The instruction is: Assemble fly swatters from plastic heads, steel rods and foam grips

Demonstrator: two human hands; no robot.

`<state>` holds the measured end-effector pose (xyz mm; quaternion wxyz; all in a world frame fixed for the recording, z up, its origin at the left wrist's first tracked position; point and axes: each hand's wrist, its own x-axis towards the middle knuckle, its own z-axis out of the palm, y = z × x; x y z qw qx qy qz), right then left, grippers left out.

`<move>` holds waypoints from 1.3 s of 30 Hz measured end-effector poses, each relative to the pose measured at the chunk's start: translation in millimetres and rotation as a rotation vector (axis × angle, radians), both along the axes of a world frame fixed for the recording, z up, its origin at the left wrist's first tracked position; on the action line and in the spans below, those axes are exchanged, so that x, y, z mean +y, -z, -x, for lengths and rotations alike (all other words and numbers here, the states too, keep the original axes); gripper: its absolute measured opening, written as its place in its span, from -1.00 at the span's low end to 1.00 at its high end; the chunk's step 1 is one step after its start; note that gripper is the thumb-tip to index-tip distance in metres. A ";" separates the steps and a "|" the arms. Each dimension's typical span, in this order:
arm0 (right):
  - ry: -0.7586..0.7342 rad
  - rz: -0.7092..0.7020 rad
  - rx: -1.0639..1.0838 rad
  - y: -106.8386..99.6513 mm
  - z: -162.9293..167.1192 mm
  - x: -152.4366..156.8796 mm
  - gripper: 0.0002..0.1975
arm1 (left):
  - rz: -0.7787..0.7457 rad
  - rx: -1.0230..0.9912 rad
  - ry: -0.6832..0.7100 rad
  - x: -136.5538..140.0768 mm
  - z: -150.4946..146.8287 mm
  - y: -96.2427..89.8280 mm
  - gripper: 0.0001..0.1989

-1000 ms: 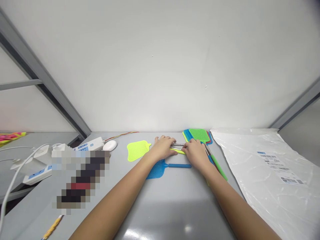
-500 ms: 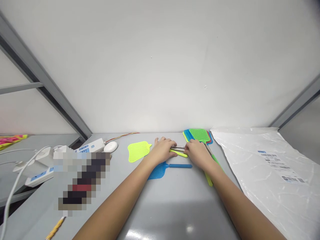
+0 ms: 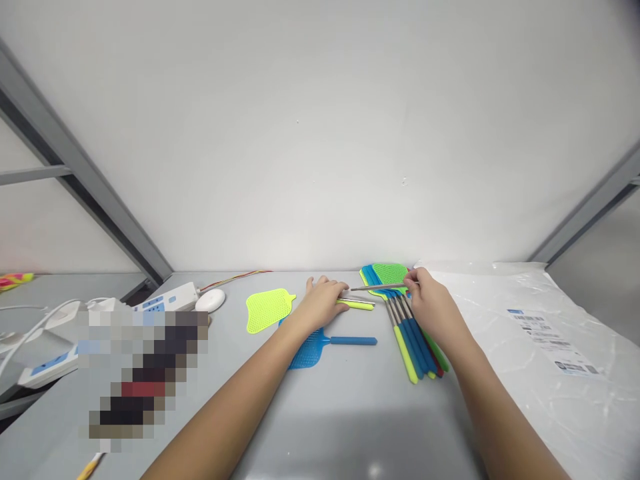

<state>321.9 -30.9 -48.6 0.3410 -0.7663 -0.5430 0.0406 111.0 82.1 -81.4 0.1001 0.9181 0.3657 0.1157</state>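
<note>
My left hand [image 3: 323,301] rests on the table with bent fingers and thumb closed round the left end of a yellow handle [image 3: 359,305]. A thin metal rod lies along that handle, its left end hidden by my fingers. My right hand [image 3: 430,300] pinches the right end of another thin metal rod [image 3: 377,287], held nearly level above the table. Left of my left hand lies a loose yellow fly swatter head [image 3: 270,311] with a short stub. A blue fly swatter [image 3: 310,348] lies partly under my left forearm.
A fanned stack of fly swatters [image 3: 411,343] in several colours lies by my right hand. A white plastic package [image 3: 530,333] covers the right side. At left are power strips [image 3: 167,298], a round white object [image 3: 210,300], cables and a blurred patch. A wall [image 3: 320,167] stands behind.
My right hand has moved right and up, drawing a metal rod away from the yellow handle. The stacked swatter handles have come into view. My left hand stays at the yellow handle.
</note>
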 end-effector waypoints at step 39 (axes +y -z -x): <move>-0.473 0.269 -0.359 39.4 90.0 -14.8 -0.84 | -0.197 0.138 -0.261 -50.7 81.7 -43.0 -0.41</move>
